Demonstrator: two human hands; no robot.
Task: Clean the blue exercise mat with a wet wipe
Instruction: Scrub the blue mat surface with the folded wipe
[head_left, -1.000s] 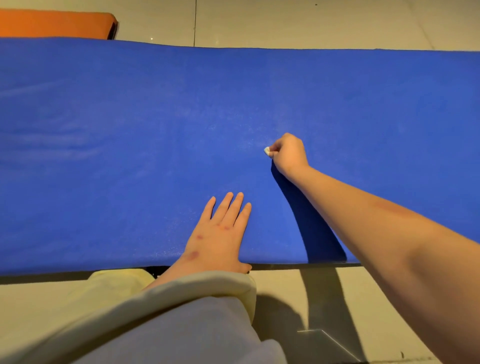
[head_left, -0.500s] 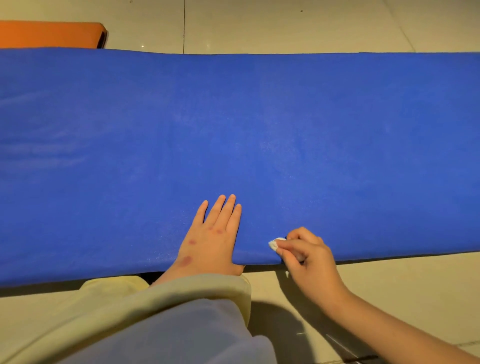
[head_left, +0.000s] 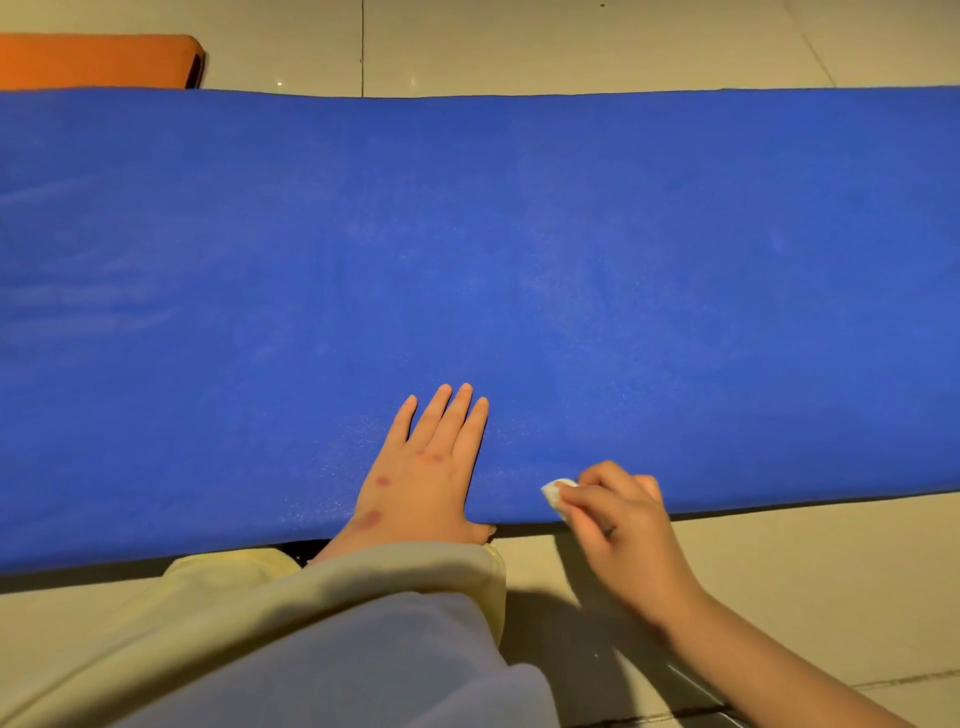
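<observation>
- Spanning nearly the whole view, the blue exercise mat (head_left: 467, 249) lies flat on the tiled floor (head_left: 779, 571), just as it did a second ago.
- Our left grip (head_left: 423, 483) stays released, fingers straight and flat on the mat by its near edge, pinning it.
- Our right grip (head_left: 618, 525), out at mid-mat a second ago, has drawn back to the near edge and pinches the wipe there.
- The wet wipe (head_left: 555, 493), a small white wad, touches the mat right at that edge. We judge one pull-stroke finished, with a fresh strip alongside to wipe next.
</observation>
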